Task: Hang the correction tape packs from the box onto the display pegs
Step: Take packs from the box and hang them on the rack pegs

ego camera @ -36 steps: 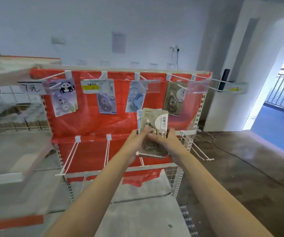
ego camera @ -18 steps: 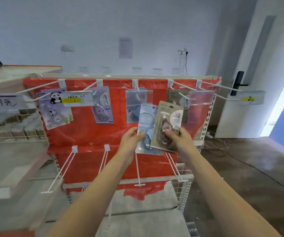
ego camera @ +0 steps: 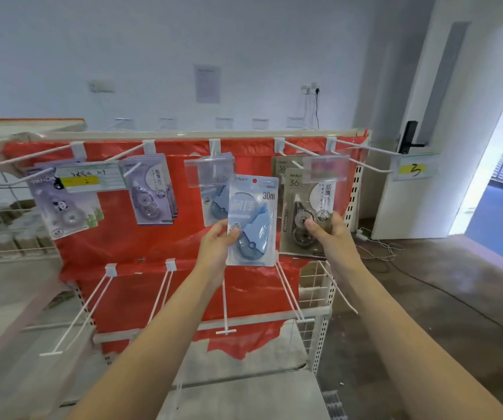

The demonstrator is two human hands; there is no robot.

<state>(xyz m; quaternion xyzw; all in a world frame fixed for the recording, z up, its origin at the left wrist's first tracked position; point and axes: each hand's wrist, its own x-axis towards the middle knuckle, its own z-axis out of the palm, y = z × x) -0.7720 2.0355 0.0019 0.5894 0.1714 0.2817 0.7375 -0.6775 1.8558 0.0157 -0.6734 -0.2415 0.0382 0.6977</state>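
Note:
My left hand (ego camera: pixel 215 242) pinches the lower left edge of a light blue correction tape pack (ego camera: pixel 251 221), held upright just below the third top peg (ego camera: pixel 214 153). My right hand (ego camera: pixel 324 233) grips a brown correction tape pack (ego camera: pixel 305 213), raised in front of the fourth top peg (ego camera: pixel 297 150) where another brown pack (ego camera: pixel 280 169) hangs. A blue pack (ego camera: pixel 214 204) hangs on the third peg behind its clear label holder. The box is not in view.
A panda pack (ego camera: pixel 62 207) and purple packs (ego camera: pixel 151 192) hang on the left pegs of the red-backed rack (ego camera: pixel 117 237). Long bare pegs (ego camera: pixel 224 304) jut out on the lower row. An empty far-right peg (ego camera: pixel 362 147) carries a yellow tag. A doorway opens at right.
The two packs, held together a second ago, have been split apart and raised. The blue one went left and the brown one right, toward the top pegs.

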